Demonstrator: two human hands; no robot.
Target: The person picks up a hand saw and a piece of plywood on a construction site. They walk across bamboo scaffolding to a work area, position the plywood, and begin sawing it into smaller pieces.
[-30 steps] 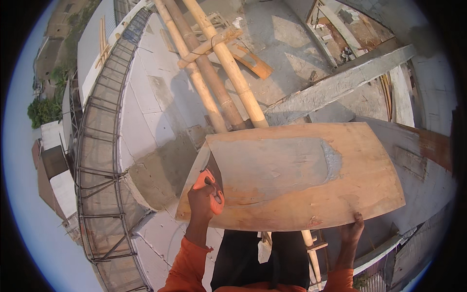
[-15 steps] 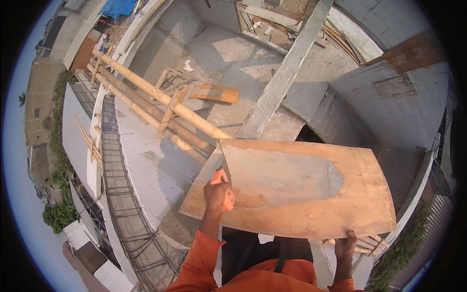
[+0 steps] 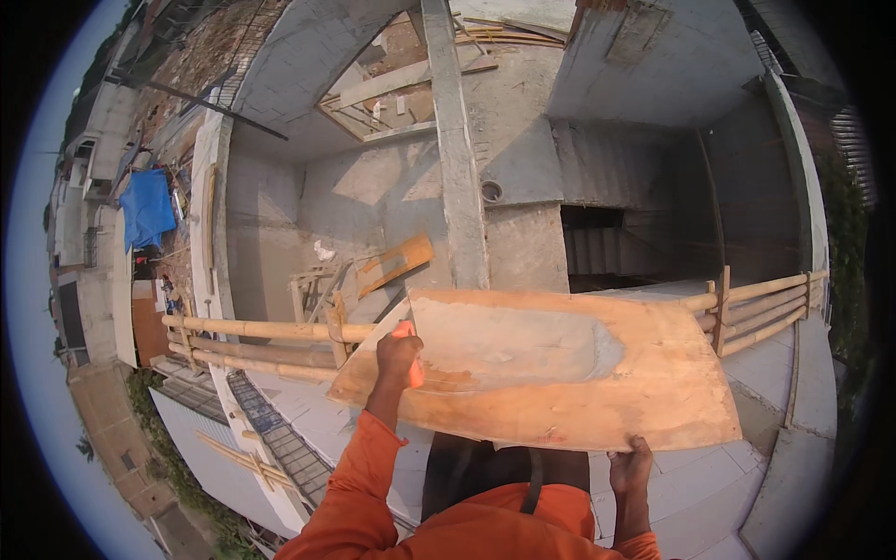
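Observation:
A bent plywood board (image 3: 663, 392) spans in front of my body, with a grey smear of wet mortar (image 3: 607, 353) across its upper face. My left hand (image 3: 399, 359) is closed round the orange handle of a tool (image 3: 414, 362) at the board's left part. Only a thin dark edge of its blade shows, so its kind is unclear. At the near edge, toward the right, my right hand (image 3: 632, 465) grips the plywood, its fingers over the rim and its palm below.
Bamboo rails (image 3: 261, 329) run beyond the board on the left, and more bamboo rails (image 3: 765, 303) on the right. Past them lies a lower level with a concrete beam (image 3: 455, 159), a dark stair opening (image 3: 593, 243) and a loose plank (image 3: 397, 264). A steel rebar cage (image 3: 280, 411) lies at left.
My view has turned to the right, so the stair opening and right-hand rails show more. Both hands keep their holds on the tool and the board.

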